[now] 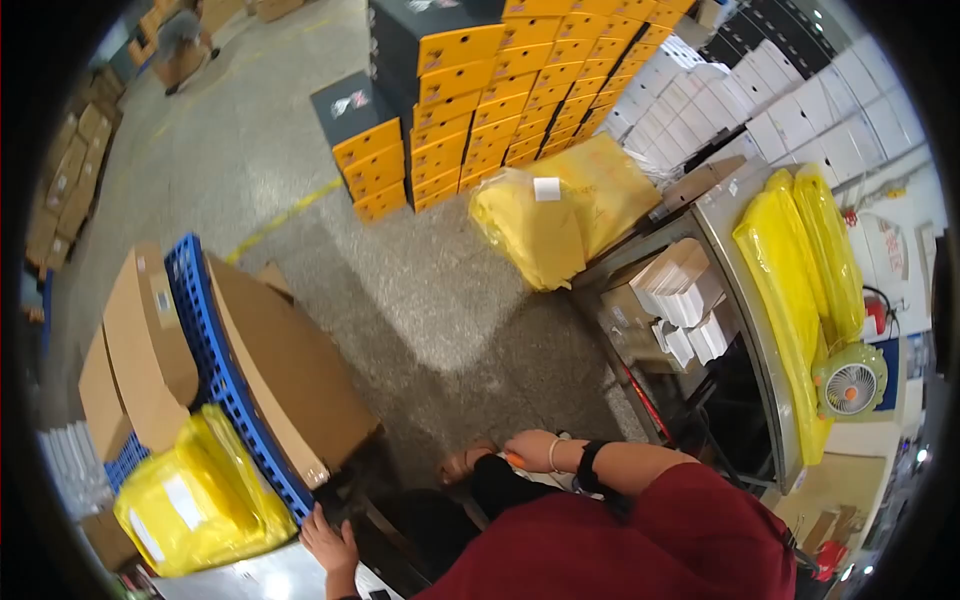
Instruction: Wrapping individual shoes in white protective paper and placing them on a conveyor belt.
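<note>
My left hand (328, 540) lies with fingers stretched out by the lower end of a blue plastic crate (215, 350), at the edge of a shiny metal table (255, 578). Nothing shows in its grasp. Close to it, a yellow plastic-wrapped package (195, 500) with white labels sits on the table side of the crate. My right hand (532, 450), with a bracelet and a dark band on the wrist, is closed in front of my body. A small orange thing (515, 460) pokes out of its fingers; its kind cannot be made out.
Cardboard boxes (290, 370) flank the crate. Ahead rise stacked orange-and-black boxes (450, 110), with a yellow-wrapped bundle (590, 200) on the floor. To the right, a metal workbench (735, 215) bears yellow plastic bags (785, 290) and a small green fan (850, 385). Another person (180, 45) bends far left.
</note>
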### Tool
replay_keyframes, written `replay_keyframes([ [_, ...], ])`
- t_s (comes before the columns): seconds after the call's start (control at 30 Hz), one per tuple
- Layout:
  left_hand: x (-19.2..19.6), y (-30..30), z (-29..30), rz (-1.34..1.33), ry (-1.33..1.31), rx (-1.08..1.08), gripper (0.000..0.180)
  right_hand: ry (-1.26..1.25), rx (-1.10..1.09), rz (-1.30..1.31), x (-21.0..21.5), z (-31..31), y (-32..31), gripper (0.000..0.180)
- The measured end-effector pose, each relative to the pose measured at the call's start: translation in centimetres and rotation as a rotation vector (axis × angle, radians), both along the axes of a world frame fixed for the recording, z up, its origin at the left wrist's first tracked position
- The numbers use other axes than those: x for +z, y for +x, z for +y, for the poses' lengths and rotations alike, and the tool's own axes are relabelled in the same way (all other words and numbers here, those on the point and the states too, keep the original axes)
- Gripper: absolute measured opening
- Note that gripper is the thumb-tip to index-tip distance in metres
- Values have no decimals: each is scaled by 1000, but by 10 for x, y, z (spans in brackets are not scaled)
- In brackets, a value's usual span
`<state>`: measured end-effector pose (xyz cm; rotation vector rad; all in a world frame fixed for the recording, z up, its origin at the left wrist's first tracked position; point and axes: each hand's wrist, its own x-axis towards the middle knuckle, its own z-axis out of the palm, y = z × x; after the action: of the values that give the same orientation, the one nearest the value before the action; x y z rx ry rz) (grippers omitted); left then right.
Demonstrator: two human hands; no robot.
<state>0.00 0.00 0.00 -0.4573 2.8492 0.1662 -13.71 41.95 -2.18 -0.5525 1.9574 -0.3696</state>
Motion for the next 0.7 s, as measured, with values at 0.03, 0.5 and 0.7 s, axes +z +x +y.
replay_keyframes([
  [0.03,1,0,-15,-33,4,16,71,-4,-75,-36,-4,-9,-1,32],
  [0.5,-114,-220,-55,-474,404,-317,58,61,-767,53,-59,53,-160,30],
  [0.7,-71,-407,7,-969,-15,-660,40,-158,-1201,84,-86,102,-206,26],
])
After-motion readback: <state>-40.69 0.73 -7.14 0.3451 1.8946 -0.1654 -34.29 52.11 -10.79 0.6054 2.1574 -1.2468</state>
